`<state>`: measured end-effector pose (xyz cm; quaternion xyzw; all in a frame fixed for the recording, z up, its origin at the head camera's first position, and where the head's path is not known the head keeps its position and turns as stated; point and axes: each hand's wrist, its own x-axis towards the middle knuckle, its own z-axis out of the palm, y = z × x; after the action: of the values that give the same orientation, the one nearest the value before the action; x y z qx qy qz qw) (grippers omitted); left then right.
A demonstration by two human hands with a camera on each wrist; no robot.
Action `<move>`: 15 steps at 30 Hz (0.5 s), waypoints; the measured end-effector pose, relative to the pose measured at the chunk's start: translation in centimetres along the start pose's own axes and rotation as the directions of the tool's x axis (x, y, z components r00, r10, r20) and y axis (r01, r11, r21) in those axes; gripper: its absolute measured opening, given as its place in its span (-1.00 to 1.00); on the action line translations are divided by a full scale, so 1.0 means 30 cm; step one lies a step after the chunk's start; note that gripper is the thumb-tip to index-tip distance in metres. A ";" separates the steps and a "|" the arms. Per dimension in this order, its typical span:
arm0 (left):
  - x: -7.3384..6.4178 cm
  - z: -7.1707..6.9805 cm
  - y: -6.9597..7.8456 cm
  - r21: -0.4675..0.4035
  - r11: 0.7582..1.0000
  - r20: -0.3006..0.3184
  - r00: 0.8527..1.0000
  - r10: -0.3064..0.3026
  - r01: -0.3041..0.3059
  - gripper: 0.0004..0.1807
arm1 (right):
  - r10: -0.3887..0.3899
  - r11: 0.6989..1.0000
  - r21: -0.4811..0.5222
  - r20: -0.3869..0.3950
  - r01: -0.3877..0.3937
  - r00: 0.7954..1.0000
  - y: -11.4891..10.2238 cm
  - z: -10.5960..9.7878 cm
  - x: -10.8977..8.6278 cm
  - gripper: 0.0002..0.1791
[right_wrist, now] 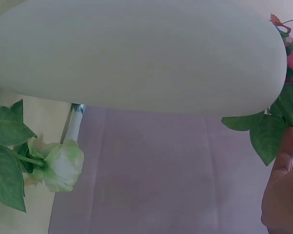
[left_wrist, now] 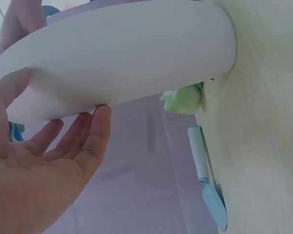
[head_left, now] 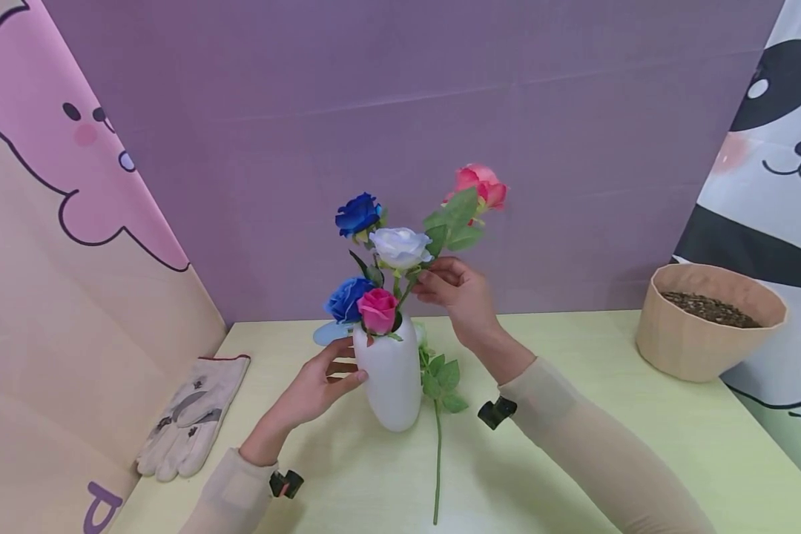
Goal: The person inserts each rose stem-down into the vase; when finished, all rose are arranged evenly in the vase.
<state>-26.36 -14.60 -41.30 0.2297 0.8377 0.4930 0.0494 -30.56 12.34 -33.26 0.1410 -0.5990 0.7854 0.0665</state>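
A white vase point(head_left: 390, 386) stands at the middle of the table, slightly tilted. My left hand point(head_left: 323, 382) holds its left side, thumb in front and fingers along the side. My right hand point(head_left: 463, 297) pinches a leafy stem above the vase mouth; it appears to belong to the coral-pink rose point(head_left: 482, 185), which leans up to the right. In the vase are a dark blue rose point(head_left: 358, 214), a pale white rose point(head_left: 400, 248), a blue rose point(head_left: 347, 300) and a bright pink rose point(head_left: 377, 310). The right fingertips are partly hidden by leaves in the right wrist view.
A pale green-white rose point(right_wrist: 63, 165) lies on the table behind the vase, its stem point(head_left: 437, 460) pointing forward. Behind the vase lies a light blue trowel point(left_wrist: 198, 151). Gloves point(head_left: 193, 415) lie left; a tan pot point(head_left: 681, 341) of dark soil-like material stands right.
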 end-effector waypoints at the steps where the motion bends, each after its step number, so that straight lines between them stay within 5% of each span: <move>1: 0.000 0.000 0.001 0.001 1.000 0.000 1.000 0.000 0.000 -0.32 | 0.010 1.000 -0.012 0.003 -0.010 1.000 0.005 0.002 0.002 -0.90; 15: 0.002 0.004 0.008 0.004 1.000 -0.006 1.000 -0.015 0.015 -0.33 | 0.061 0.993 -0.105 0.066 -0.054 0.996 0.028 0.028 -0.012 -0.86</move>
<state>-26.30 -14.38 -41.15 0.2221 0.8406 0.4915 0.0503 -30.32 11.34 -33.94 0.1473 -0.6446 0.7496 0.0303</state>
